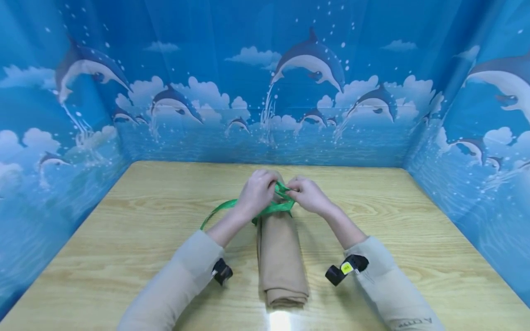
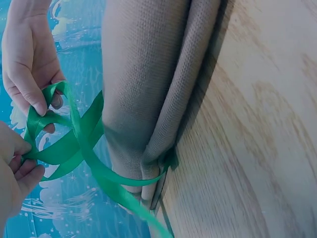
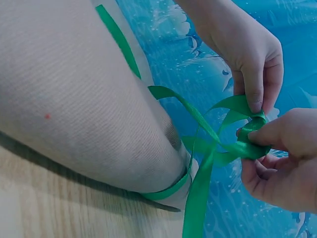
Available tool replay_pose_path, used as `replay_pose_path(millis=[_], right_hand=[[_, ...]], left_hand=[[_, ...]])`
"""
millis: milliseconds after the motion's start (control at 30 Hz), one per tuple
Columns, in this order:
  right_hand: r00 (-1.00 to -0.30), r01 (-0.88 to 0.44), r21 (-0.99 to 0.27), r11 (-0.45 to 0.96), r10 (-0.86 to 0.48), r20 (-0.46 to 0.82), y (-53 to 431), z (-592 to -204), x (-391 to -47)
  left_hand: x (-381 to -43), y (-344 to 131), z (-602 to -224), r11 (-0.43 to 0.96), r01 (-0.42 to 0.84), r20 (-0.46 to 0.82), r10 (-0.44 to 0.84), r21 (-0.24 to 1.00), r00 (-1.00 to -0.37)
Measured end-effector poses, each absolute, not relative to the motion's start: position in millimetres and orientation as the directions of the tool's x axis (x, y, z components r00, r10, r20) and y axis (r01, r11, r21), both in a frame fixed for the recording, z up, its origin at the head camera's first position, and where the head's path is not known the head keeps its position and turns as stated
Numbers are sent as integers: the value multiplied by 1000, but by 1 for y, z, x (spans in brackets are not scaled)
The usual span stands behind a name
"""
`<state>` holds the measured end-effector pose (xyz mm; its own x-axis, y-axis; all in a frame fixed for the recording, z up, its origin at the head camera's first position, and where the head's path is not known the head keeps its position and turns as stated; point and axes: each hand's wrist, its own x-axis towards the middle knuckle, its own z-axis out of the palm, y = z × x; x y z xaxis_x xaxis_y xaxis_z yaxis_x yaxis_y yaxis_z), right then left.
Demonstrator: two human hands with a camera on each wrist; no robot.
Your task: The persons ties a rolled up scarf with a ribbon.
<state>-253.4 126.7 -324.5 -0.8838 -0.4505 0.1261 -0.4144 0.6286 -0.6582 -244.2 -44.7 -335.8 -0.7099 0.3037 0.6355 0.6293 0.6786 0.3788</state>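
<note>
A rolled tan cloth (image 1: 281, 257) lies lengthwise on the table, its layered folded end toward me. Green ribbon (image 1: 271, 209) passes round its far part, and a loose length trails off to the left. Above the roll my left hand (image 1: 256, 195) pinches the ribbon between thumb and fingers. My right hand (image 1: 309, 195) pinches another part of it close by. In the right wrist view, ribbon loops (image 3: 252, 144) cross between the thumbs of the left hand (image 3: 252, 54) and the right hand (image 3: 292, 158). Fingers partly hide how the loops cross.
The wood-grain table (image 1: 165, 184) reaches back to a blue dolphin-print curtain (image 1: 207, 59), which also closes off both sides. Small black cameras sit on the left cuff (image 1: 203, 253) and the right cuff (image 1: 364, 255).
</note>
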Motion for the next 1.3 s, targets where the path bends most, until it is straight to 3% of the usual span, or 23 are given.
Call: replay_pose_path(millis=[200,433,700,967,1300], right_hand=[[-888,-382,-745,547,-442,130,127,-328,-255],[-914,-187,-902,388,-406,15,128,-332,-257],[-875,-86,-958,275,-481,-60,131,-338,-257],[-826,15,-985,170,-554,-108,133,-347,-259],[-822,11,-982,191,-558,-117,130,-351,-260]], left_hand=[[-245,-45,-334,682,608,608,295,406,-737],[-247,-44,-336,690,604,633,271,398,-726],[-247,-43,-339,687,606,630,273,401,-727],[-247,-42,-342,658,659,672,305,363,-675],[-245,-41,-339,663,668,679,319,339,-661]])
